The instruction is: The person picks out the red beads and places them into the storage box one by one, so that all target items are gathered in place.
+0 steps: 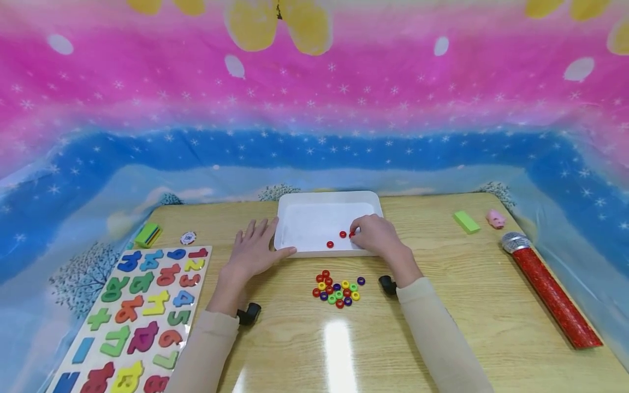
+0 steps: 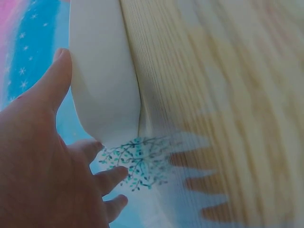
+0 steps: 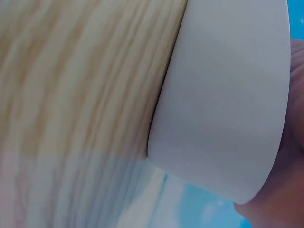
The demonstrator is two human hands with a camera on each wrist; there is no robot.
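My left hand [image 1: 251,252] lies at the left end of a white tray [image 1: 301,253], fingers straight and spread. In the left wrist view its thumb touches the tray's rim [image 2: 102,71]. Reaching over the tray's near wall, my right hand [image 1: 375,236] pinches a small red ring [image 1: 351,234] between thumb and fingertips, low inside the tray. Two more red rings, one nearer [image 1: 330,244] and one farther [image 1: 342,234], lie to its left on the tray floor. The tray wall [image 3: 218,95] hides most of that hand in the right wrist view.
A loose cluster of red, yellow, green and purple rings [image 1: 336,289] lies before the tray. At left are a number puzzle board [image 1: 203,267], a poker chip [image 1: 188,238] and coloured blocks [image 1: 147,234]. A green block [image 1: 466,222], pink pig [image 1: 496,219] and red microphone [image 1: 550,289] lie right.
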